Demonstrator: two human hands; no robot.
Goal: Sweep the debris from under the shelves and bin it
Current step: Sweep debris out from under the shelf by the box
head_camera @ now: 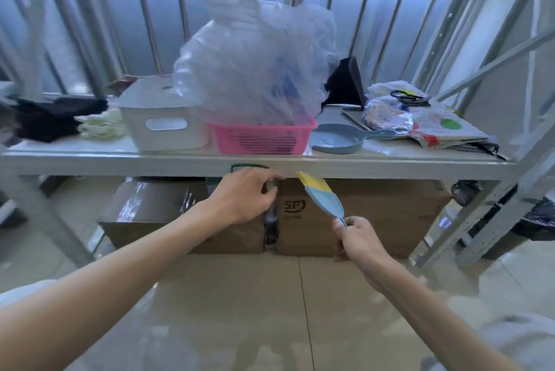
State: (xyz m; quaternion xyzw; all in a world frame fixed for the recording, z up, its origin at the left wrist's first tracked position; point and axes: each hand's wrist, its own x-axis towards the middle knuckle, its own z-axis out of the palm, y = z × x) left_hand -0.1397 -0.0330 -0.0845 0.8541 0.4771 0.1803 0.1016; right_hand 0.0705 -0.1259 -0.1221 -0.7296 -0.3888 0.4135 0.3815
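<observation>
While R hand pinches brush, L hand by shelf edge

Left grip extended forward, fingers curled, right grip pinching brush

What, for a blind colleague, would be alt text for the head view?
A right hand holds a blue, yellow-bristled brush up by a shelf edge; the left hand reaches toward the gap between two cardboard boxes beneath. A blue dustpan lies on the shelf.
</observation>
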